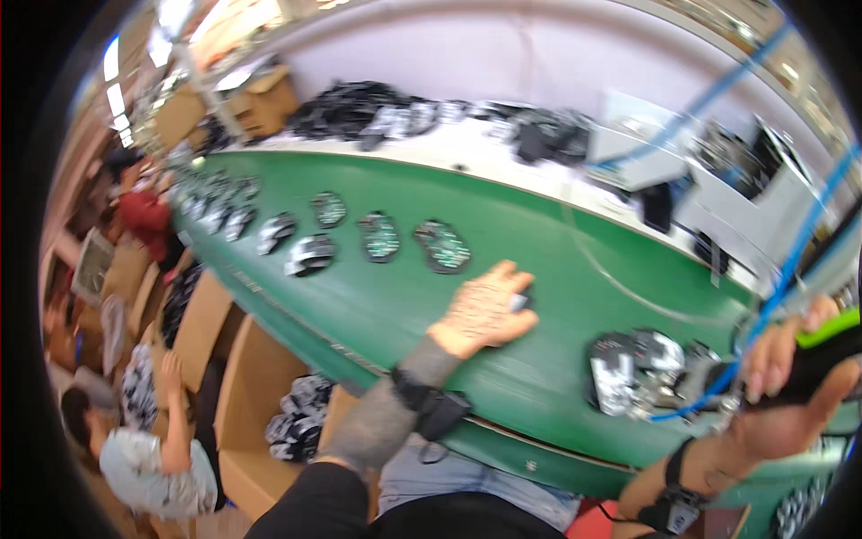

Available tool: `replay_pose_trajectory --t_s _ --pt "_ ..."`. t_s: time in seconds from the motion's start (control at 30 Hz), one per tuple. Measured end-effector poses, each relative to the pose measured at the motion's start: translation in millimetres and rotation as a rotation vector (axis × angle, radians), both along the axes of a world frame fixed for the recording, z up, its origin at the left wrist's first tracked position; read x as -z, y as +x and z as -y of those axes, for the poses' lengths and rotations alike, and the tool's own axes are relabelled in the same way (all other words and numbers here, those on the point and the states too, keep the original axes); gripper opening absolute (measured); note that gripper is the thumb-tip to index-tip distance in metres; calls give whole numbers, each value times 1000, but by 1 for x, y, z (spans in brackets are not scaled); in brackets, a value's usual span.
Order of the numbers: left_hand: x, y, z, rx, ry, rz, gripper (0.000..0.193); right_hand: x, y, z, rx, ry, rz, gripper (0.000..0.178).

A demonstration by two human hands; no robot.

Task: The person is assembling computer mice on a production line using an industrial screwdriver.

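My left hand (480, 313) is over the green belt, its fingers closed around a small dark and silver computer mouse part (521, 302), mostly hidden under the palm. At the right, my right hand (777, 386) grips a black and lime-green power screwdriver (813, 370), whose metal end points left. Beside that end lies a group of black and silver mouse shells (620, 373). Beyond my left hand are open mouse bases with green circuit boards, one nearest (442, 246) and another (379, 237) to its left.
The green conveyor belt (557, 359) runs across the view, with several mouse parts farther left. Blue hoses (799, 251) hang at the right. White bins (736, 193) and piles of dark parts (350, 110) line the back shelf. Two people and cardboard boxes (256, 404) are at the left.
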State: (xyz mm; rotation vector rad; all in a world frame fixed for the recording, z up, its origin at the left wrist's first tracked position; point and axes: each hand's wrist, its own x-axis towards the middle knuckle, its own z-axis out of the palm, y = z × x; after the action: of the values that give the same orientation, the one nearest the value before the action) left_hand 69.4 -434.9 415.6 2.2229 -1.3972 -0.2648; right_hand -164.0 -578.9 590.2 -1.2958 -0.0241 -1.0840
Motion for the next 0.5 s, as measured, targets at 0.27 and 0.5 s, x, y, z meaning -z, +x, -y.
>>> replay_pose_trajectory --t_s 0.27,0.5 --pt "30 -8 1 -125 -115 216 50 -4 6 -14 103 -3 -80 53" --pt "-7 57 -39 107 -414 137 47 5 7 -6 81 2 20 46"
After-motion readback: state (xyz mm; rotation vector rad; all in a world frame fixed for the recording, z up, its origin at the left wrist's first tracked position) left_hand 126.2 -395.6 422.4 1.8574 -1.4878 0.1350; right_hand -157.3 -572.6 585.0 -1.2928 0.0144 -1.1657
